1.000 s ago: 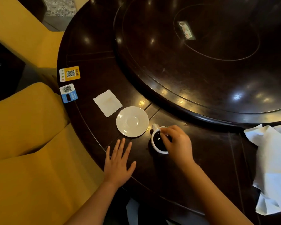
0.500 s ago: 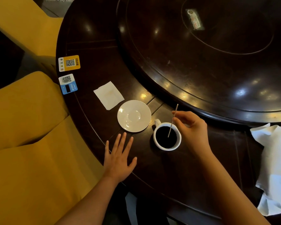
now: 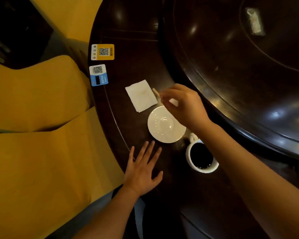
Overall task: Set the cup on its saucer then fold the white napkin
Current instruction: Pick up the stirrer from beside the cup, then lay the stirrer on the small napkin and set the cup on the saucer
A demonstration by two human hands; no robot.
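Right hand (image 3: 183,107) has left the cup (image 3: 202,156) and moved over the far rim of the saucer (image 3: 166,125), grip pinched on a thin stick (image 3: 157,94) lifted out of the coffee. Left hand (image 3: 143,171): flat on the dark worktop (image 3: 197,195), fingers spread, holding nothing. Cup stands full on the worktop just beside the saucer (not on it). Beyond the saucer lies the white napkin (image 3: 141,95), flat. Farther left, two QR cards (image 3: 102,52) near the edge.
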